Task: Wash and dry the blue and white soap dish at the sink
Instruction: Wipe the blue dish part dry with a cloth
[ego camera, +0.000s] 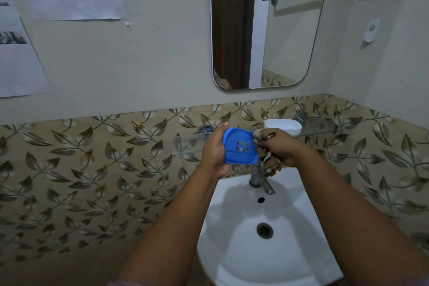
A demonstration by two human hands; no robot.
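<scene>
The blue part of the soap dish (pixel 240 147), with drain slots in its middle, is held up above the tap in my left hand (pixel 214 153), which grips its left edge. My right hand (pixel 279 146) clutches a brown patterned cloth (pixel 269 162) and presses it against the dish's right edge. The white part of the soap dish (pixel 284 126) sits on the glass shelf (pixel 185 144) just behind my right hand. Below both hands is the white sink (pixel 232 251).
A metal tap (pixel 260 179) stands at the back of the basin, right under the cloth. The drain (pixel 264 230) is in the basin's middle. A mirror (pixel 267 25) hangs above the shelf, and leaf-patterned tiles cover the wall behind.
</scene>
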